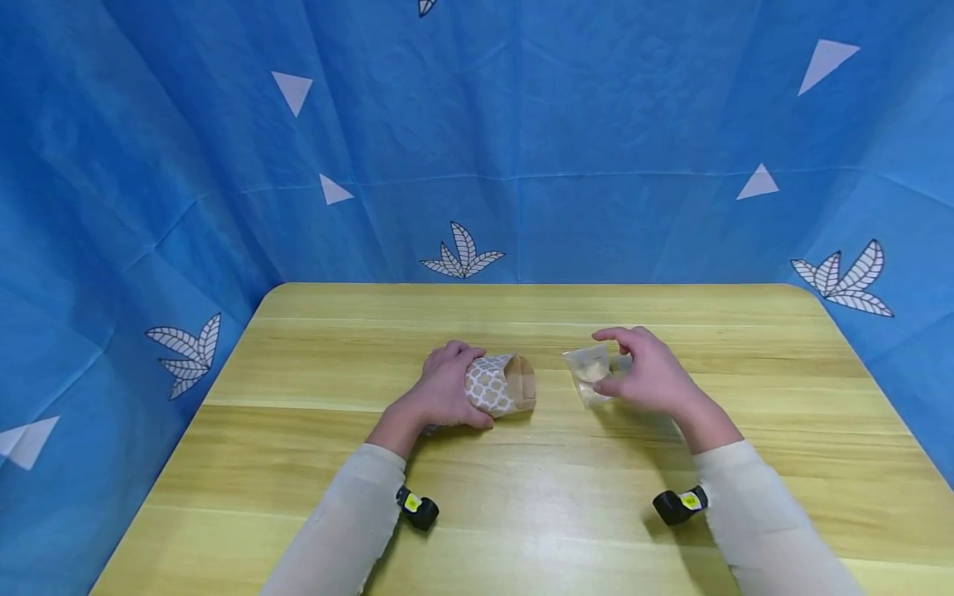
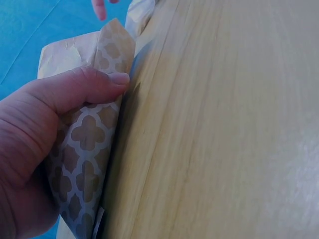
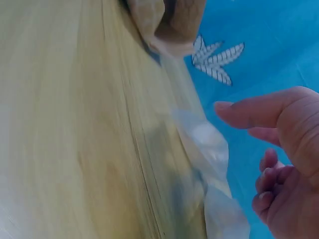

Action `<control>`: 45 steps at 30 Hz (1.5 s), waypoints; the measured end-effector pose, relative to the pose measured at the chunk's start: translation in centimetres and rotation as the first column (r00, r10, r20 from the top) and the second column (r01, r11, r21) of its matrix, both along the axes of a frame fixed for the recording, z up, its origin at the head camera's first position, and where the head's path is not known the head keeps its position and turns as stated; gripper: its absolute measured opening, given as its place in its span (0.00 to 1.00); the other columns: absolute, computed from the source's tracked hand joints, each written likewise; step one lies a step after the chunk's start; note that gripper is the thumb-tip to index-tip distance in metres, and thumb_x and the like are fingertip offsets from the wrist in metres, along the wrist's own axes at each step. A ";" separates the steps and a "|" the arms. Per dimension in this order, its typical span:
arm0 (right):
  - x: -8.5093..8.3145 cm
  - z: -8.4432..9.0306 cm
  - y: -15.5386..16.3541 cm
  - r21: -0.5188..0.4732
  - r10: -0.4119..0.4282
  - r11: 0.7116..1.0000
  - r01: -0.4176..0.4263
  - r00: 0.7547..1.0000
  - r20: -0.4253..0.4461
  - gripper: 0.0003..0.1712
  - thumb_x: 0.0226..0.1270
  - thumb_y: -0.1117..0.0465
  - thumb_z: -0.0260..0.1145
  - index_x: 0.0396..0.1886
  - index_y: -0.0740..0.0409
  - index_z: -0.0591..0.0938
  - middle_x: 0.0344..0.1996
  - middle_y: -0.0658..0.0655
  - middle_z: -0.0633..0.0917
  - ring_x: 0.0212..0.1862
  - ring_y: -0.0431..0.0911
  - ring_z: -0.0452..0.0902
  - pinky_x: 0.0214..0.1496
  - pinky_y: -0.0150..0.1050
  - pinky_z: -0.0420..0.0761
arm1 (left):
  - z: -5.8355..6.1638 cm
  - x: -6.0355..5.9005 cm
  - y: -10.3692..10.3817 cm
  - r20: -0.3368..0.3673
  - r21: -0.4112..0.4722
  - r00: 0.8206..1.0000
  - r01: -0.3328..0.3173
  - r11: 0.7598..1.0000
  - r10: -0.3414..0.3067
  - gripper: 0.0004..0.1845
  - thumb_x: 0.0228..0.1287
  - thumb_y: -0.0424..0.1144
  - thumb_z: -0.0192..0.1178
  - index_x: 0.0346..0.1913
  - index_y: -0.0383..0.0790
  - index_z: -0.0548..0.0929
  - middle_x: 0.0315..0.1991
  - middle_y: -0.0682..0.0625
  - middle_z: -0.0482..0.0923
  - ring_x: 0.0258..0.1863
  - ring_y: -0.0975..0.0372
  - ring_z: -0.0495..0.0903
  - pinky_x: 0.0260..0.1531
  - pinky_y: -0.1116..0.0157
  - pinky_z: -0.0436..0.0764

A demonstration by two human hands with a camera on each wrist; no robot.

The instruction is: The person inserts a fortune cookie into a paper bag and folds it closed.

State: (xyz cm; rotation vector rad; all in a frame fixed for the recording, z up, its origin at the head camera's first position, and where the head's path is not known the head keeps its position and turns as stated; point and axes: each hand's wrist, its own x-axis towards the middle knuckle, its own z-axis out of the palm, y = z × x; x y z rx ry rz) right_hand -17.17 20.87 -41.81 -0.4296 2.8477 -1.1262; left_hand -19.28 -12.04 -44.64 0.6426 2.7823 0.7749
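A brown paper bag (image 1: 492, 385) with a white lattice pattern lies on its side on the table, its open mouth facing right. My left hand (image 1: 445, 387) grips it from the left, thumb along its near side; in the left wrist view that thumb presses across the patterned paper (image 2: 84, 134). Right of the bag lies a small translucent packet (image 1: 586, 364) with something pale inside. Over it hovers my right hand (image 1: 652, 372), thumb and forefinger spread apart. The right wrist view shows the packet (image 3: 204, 142) blurred, with a second translucent packet (image 3: 227, 216) beside it.
Both hands work above a light wood-grain table (image 1: 559, 513). A blue curtain (image 1: 596, 124) with white triangles and leaf prints hangs behind the table and along its sides. A small black camera (image 1: 419, 508) is strapped at each wrist.
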 end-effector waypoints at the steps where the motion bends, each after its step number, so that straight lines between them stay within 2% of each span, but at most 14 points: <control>1: -0.1 -0.1 0.2 0.017 0.010 1.000 -0.010 1.000 0.013 0.42 0.49 0.62 0.80 0.67 0.58 0.76 0.46 0.65 0.75 0.48 0.59 0.69 0.42 0.51 0.71 | 0.0 0.0 0.0 -0.001 0.000 1.000 -0.001 1.000 0.001 0.59 0.31 0.53 0.83 0.72 0.42 0.68 0.62 0.47 0.66 0.61 0.51 0.64 0.65 0.52 0.60; 3: -0.3 -0.2 0.5 0.051 0.026 0.998 -0.028 0.999 0.037 0.43 0.49 0.63 0.80 0.68 0.59 0.74 0.49 0.65 0.74 0.50 0.59 0.69 0.44 0.53 0.72 | -0.1 0.0 0.0 -0.001 -0.002 1.000 -0.004 1.000 0.004 0.59 0.31 0.53 0.83 0.72 0.42 0.68 0.61 0.47 0.66 0.61 0.51 0.64 0.65 0.52 0.60; 9: -0.5 -0.7 0.9 0.191 0.057 0.980 -0.061 0.998 0.023 0.45 0.45 0.60 0.81 0.67 0.59 0.75 0.41 0.61 0.72 0.41 0.54 0.64 0.39 0.47 0.68 | 0.0 0.0 0.1 -0.005 -0.011 1.000 -0.005 1.000 0.005 0.59 0.32 0.54 0.82 0.72 0.43 0.68 0.62 0.47 0.66 0.60 0.52 0.65 0.65 0.52 0.60; 14: -0.4 -0.9 0.7 0.262 0.041 0.965 -0.031 0.999 -0.032 0.45 0.44 0.50 0.83 0.64 0.59 0.78 0.40 0.60 0.73 0.41 0.55 0.64 0.40 0.48 0.67 | 0.1 0.1 0.1 -0.012 -0.018 1.000 -0.009 1.000 0.008 0.59 0.32 0.55 0.83 0.72 0.42 0.68 0.61 0.47 0.66 0.60 0.53 0.65 0.64 0.52 0.61; 19: -0.1 -0.9 0.1 0.289 0.037 0.957 -0.014 0.997 -0.074 0.47 0.44 0.42 0.83 0.62 0.60 0.80 0.41 0.59 0.75 0.41 0.53 0.66 0.41 0.47 0.67 | 0.2 0.1 0.1 -0.013 -0.024 1.000 -0.019 1.000 0.019 0.59 0.32 0.56 0.83 0.72 0.42 0.68 0.61 0.47 0.66 0.59 0.53 0.65 0.64 0.52 0.62; 23: 0.4 -0.3 -0.1 0.258 0.021 0.966 -0.006 0.998 -0.056 0.49 0.44 0.43 0.83 0.64 0.62 0.77 0.43 0.61 0.75 0.43 0.55 0.68 0.44 0.50 0.70 | 0.1 0.1 0.1 -0.015 -0.023 1.000 -0.013 1.000 0.012 0.58 0.32 0.56 0.82 0.72 0.41 0.68 0.60 0.47 0.66 0.59 0.53 0.66 0.64 0.52 0.62; 27: 0.9 0.4 -0.4 0.143 0.003 0.990 -0.008 0.999 0.035 0.51 0.48 0.44 0.82 0.68 0.63 0.72 0.51 0.65 0.76 0.52 0.60 0.71 0.49 0.56 0.75 | 0.1 0.1 0.1 -0.012 -0.021 1.000 -0.014 1.000 0.014 0.58 0.32 0.55 0.82 0.72 0.42 0.68 0.60 0.47 0.66 0.59 0.53 0.66 0.64 0.53 0.61; 30: 1.1 0.4 -0.6 0.081 0.009 0.997 -0.018 0.994 0.105 0.53 0.50 0.45 0.81 0.71 0.63 0.69 0.56 0.67 0.76 0.55 0.61 0.72 0.49 0.57 0.75 | 0.1 0.1 0.1 -0.016 -0.024 1.000 -0.017 1.000 0.017 0.58 0.32 0.55 0.82 0.72 0.41 0.68 0.61 0.47 0.67 0.59 0.53 0.66 0.65 0.52 0.60; 34: 1.2 -0.1 -0.5 0.099 -0.011 0.995 -0.002 0.992 0.127 0.56 0.50 0.45 0.81 0.73 0.64 0.65 0.55 0.69 0.77 0.53 0.61 0.73 0.49 0.57 0.75 | 0.1 0.1 0.1 -0.027 -0.016 1.000 -0.012 1.000 0.011 0.58 0.32 0.55 0.82 0.72 0.40 0.68 0.60 0.47 0.67 0.59 0.53 0.66 0.65 0.52 0.59; 39: 0.9 -0.6 0.6 0.133 -0.054 0.990 0.037 0.990 0.128 0.59 0.49 0.44 0.81 0.75 0.63 0.63 0.58 0.71 0.76 0.57 0.63 0.73 0.53 0.59 0.75 | -0.2 -0.1 0.1 -0.029 -0.014 1.000 -0.008 1.000 0.008 0.58 0.32 0.56 0.82 0.72 0.41 0.68 0.60 0.47 0.67 0.58 0.54 0.66 0.65 0.52 0.59; 41: 0.7 -0.7 0.9 0.141 -0.058 0.989 0.040 0.991 0.124 0.59 0.49 0.43 0.81 0.75 0.63 0.63 0.57 0.70 0.76 0.55 0.62 0.74 0.51 0.58 0.76 | -0.2 -0.1 0.1 -0.028 -0.010 1.000 -0.007 1.000 0.007 0.58 0.32 0.55 0.83 0.72 0.41 0.69 0.60 0.47 0.67 0.58 0.54 0.66 0.65 0.52 0.59; 43: 0.5 -0.7 1.0 0.134 -0.048 0.991 0.031 0.991 0.126 0.59 0.48 0.44 0.82 0.74 0.63 0.64 0.47 0.68 0.79 0.44 0.58 0.75 0.42 0.53 0.77 | -0.2 -0.1 0.1 -0.028 -0.010 1.000 -0.007 1.000 0.007 0.58 0.32 0.55 0.83 0.72 0.41 0.68 0.60 0.47 0.67 0.58 0.54 0.66 0.65 0.52 0.59; 45: 0.3 -0.8 0.9 0.118 -0.025 0.993 0.009 0.991 0.133 0.59 0.48 0.44 0.82 0.74 0.63 0.64 0.35 0.62 0.76 0.32 0.52 0.70 0.32 0.47 0.71 | -0.2 -0.1 0.1 -0.028 -0.012 1.000 -0.008 1.000 0.008 0.58 0.32 0.55 0.83 0.72 0.41 0.69 0.59 0.47 0.67 0.58 0.54 0.67 0.65 0.52 0.58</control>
